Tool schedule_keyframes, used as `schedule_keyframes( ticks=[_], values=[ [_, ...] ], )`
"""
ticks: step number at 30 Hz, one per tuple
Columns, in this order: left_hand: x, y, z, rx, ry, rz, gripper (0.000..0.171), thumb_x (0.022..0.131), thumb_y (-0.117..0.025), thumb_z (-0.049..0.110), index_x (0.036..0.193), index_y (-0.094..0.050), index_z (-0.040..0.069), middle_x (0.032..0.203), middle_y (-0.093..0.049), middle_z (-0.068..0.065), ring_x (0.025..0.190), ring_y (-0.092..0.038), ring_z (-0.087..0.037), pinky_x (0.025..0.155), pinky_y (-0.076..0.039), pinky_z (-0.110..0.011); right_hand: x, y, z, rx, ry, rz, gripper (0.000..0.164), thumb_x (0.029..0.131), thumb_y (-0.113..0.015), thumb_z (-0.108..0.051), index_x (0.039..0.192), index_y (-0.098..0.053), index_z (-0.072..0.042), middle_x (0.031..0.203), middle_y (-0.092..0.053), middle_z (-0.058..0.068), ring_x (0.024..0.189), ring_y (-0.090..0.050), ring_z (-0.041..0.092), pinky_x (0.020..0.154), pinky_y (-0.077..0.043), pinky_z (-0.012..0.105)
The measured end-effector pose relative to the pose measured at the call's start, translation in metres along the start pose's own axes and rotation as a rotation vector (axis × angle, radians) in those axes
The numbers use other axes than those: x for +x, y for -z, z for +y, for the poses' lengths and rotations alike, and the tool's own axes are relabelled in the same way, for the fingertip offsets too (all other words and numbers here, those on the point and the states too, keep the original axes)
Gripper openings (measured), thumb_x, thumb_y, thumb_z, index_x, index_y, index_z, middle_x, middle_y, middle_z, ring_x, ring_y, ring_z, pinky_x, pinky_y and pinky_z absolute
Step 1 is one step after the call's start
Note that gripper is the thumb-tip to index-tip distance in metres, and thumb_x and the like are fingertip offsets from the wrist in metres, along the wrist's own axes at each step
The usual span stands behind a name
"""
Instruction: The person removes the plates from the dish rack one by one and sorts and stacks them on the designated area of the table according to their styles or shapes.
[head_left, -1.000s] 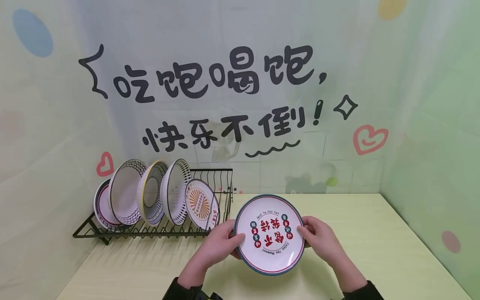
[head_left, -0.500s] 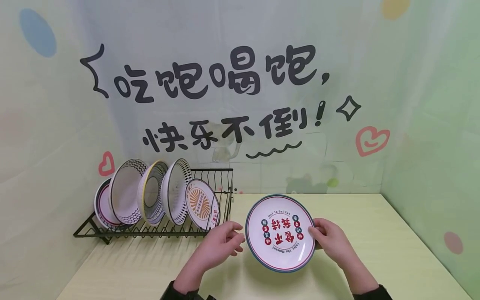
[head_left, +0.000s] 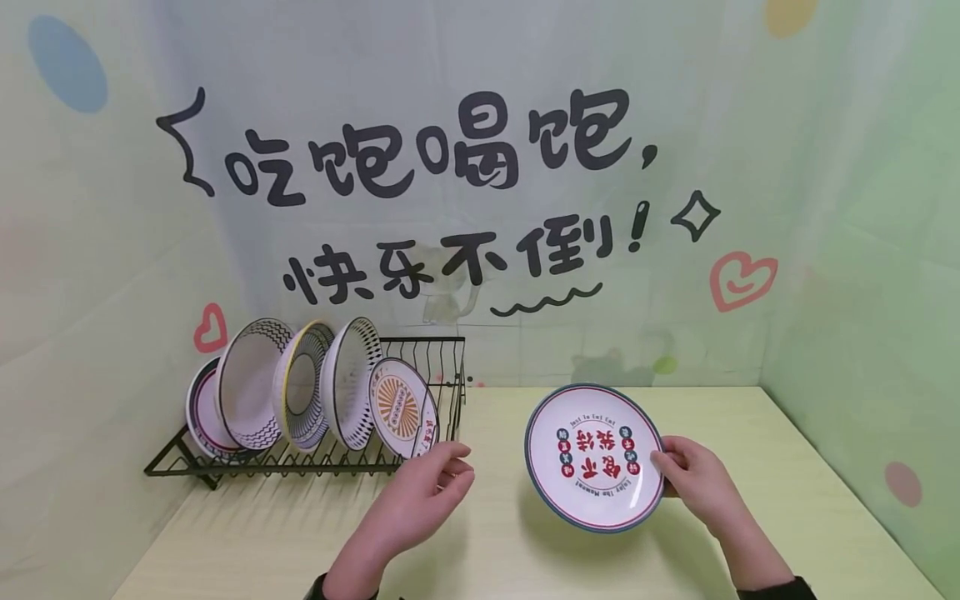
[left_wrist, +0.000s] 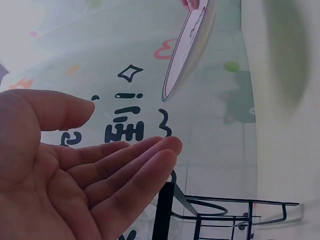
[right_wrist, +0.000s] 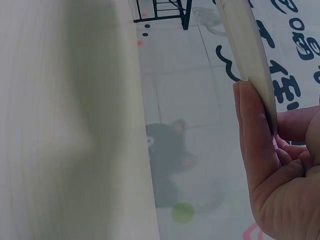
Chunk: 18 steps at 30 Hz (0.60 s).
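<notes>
A white plate with a blue-and-red rim and red and blue printed characters is held above the table, its face tilted toward me. My right hand pinches its right edge, thumb on the face and fingers behind. The right wrist view shows the plate's pale underside between thumb and fingers. My left hand holds nothing and is in front of the rack's right end; in the left wrist view its fingers are extended and loosely spread from the thumb.
At the back left stands a black wire dish rack. Leaning in it are a red-ringed plate, several patterned bowls and a plate with an orange sunburst. A printed cloth wall rises behind the pale wooden table.
My left hand has let go of the plate's left edge and drawn back leftward. My right hand has carried the plate to the right.
</notes>
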<state>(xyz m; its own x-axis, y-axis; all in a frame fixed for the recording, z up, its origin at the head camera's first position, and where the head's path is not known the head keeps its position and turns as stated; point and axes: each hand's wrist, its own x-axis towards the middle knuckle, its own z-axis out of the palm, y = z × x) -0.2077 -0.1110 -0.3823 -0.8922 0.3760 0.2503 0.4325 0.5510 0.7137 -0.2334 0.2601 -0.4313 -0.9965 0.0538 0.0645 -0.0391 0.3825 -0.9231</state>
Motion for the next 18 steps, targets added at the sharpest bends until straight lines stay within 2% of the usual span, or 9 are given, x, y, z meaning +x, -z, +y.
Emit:
schedule_keyframes(
  ticks=[6,12,18],
  values=[
    [-0.005,0.008,0.002,0.034,0.023,0.05,0.033,0.1,-0.058,0.024,0.127,-0.06,0.005,0.111,-0.069,-0.003,0.102,-0.066,-0.02,0.085,-0.055,-0.039,-0.002,0.01,0.007,-0.006,-0.012,0.014,0.035,0.1,-0.053,-0.003,0.126,-0.047,0.02,0.09,-0.065,0.012,0.072,-0.066,0.017,0.068,-0.059,0.031],
    [-0.007,0.014,-0.001,0.072,0.051,0.119,0.029,0.098,-0.061,0.02,0.124,-0.061,0.006,0.106,-0.069,0.0,0.097,-0.067,-0.017,0.084,-0.055,-0.039,-0.005,0.02,0.014,0.011,-0.037,0.033,0.037,0.101,-0.052,-0.003,0.127,-0.044,0.022,0.09,-0.066,0.012,0.072,-0.066,0.015,0.07,-0.059,0.03],
    [-0.008,0.019,-0.004,0.076,0.1,0.169,0.031,0.096,-0.063,0.017,0.124,-0.061,0.004,0.111,-0.069,-0.005,0.1,-0.066,-0.02,0.086,-0.055,-0.04,-0.004,0.032,0.021,0.008,-0.073,0.042,0.04,0.102,-0.049,-0.004,0.129,-0.041,0.024,0.092,-0.067,0.014,0.073,-0.067,0.015,0.071,-0.059,0.029]
  ],
)
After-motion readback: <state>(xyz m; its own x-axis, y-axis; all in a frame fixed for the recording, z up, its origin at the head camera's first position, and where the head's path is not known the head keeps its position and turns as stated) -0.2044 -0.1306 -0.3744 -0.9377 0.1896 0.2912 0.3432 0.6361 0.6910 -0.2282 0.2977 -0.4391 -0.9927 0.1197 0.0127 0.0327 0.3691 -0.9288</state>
